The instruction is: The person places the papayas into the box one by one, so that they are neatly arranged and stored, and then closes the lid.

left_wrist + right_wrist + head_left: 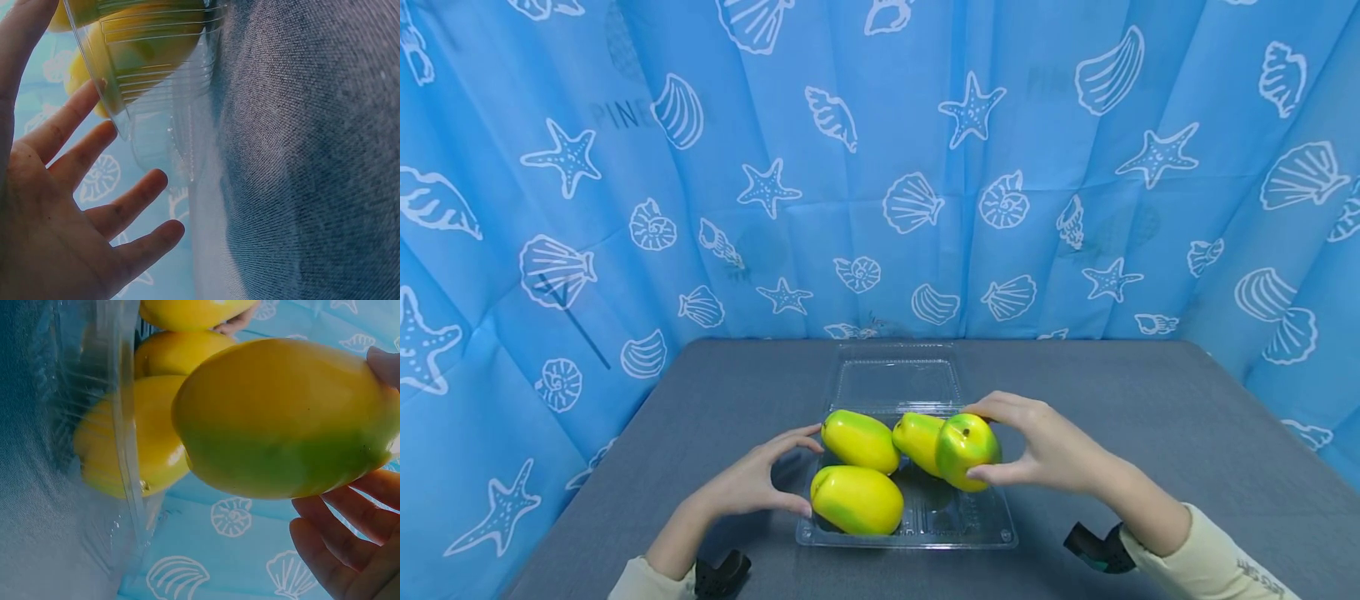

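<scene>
My right hand (1048,446) holds a yellow-green papaya (964,458) between thumb and fingers, above the right side of a clear plastic container (955,533). Three more papayas lie in the container: one at back left (859,442), one at front left (857,502), and one at back right (917,437), partly hidden behind the held fruit. At the container's left side is my left hand (752,479), its thumb and fingers spread. In the left wrist view, fingertips (94,94) of that hand meet the container's rim, and the fingers are mostly straight.
The container's transparent lid (895,383) lies folded back behind it on the grey tabletop (752,383). A blue curtain (865,167) with white shells and starfish hangs behind the table and along both sides. Black straps (1101,550) sit at both wrists.
</scene>
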Action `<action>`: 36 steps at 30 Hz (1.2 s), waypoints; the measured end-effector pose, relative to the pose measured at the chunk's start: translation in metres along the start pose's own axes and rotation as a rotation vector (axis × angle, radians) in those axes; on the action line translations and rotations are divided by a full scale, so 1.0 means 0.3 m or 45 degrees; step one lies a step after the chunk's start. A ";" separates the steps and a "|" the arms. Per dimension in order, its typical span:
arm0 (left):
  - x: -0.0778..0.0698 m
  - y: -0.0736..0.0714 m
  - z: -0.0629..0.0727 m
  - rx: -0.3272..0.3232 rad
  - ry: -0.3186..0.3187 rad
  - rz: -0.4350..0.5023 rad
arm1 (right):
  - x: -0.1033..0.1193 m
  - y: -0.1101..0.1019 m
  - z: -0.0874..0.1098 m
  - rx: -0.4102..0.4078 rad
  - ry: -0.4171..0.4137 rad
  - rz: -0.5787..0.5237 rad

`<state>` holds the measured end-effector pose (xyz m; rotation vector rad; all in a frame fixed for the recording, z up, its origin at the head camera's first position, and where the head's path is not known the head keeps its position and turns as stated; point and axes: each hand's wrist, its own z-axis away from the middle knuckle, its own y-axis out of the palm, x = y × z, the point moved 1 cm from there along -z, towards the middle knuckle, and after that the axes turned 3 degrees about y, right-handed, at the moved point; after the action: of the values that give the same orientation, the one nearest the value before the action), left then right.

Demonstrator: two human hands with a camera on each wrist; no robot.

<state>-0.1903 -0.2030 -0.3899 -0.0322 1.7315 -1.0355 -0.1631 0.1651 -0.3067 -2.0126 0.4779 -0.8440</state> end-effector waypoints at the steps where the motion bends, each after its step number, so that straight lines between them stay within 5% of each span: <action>1: 0.000 0.000 0.000 -0.001 -0.005 0.005 | 0.002 0.003 -0.001 0.022 0.015 0.000; 14: -0.003 0.001 0.004 -0.002 -0.010 0.018 | 0.024 0.033 -0.017 0.252 0.158 0.021; 36: 0.001 0.003 0.001 -0.007 -0.003 0.031 | 0.020 0.074 -0.025 0.401 0.150 0.024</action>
<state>-0.1900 -0.2029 -0.3908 -0.0161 1.7287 -1.0124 -0.1648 0.1451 -0.3201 -1.6749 0.4014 -0.9664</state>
